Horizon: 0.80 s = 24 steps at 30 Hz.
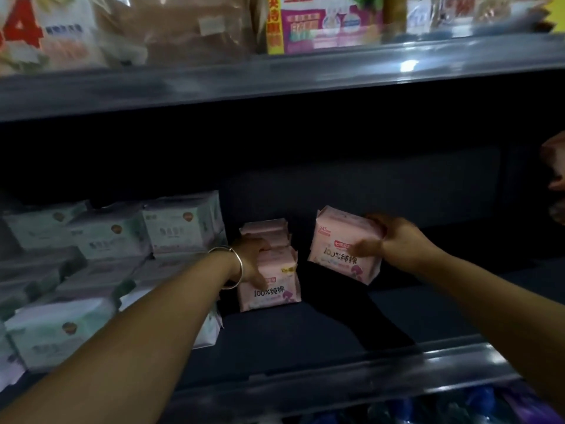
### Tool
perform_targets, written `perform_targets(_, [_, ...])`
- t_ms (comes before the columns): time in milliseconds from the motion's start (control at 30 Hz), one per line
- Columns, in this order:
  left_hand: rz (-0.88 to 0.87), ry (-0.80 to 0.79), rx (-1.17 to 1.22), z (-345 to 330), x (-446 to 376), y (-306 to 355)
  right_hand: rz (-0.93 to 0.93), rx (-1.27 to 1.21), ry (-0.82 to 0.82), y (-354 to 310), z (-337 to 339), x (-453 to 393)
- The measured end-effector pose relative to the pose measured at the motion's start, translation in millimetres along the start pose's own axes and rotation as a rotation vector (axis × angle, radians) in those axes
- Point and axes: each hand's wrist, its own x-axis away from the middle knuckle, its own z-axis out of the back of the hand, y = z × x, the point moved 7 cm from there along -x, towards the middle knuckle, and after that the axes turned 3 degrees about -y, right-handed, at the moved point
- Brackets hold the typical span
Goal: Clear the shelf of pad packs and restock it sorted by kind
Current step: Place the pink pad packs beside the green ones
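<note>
I am seeing the right hand (394, 240) gripping a pink pack (342, 243) over bare shelf floor (305, 338), the left hand (250, 258) curling around the pink row (272, 276) beside it.

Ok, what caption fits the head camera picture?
Right hand adds a pink pack beside the pink row.

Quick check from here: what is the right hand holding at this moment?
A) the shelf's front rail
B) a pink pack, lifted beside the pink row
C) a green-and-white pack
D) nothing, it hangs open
B: the right hand grips a pink pack, tilted and held up to the right of the pink row, which the left hand steadies.
</note>
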Motion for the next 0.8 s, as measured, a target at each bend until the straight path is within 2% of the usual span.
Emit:
perform_targets(433, [-0.037,0.019,-0.116,-4.0,-3.1,6.5,-0.013,-0.024,-0.075,0.1,-22.3,-1.1])
perform_targets(533, [-0.022,0.021,-0.079,-1.1,3.4,6.9,-0.004,-0.008,-0.107,-6.9,-25.3,3.8])
perform_targets(633, [-0.027,0.083,-0.027,8.0,15.6,8.9,-0.002,-0.002,-0.136,-14.0,-27.6,9.4])
perform_targets(800, [-0.029,0.279,0.093,31.9,45.4,-1.8,-0.003,0.004,-0.156,-25.7,-35.6,20.9])
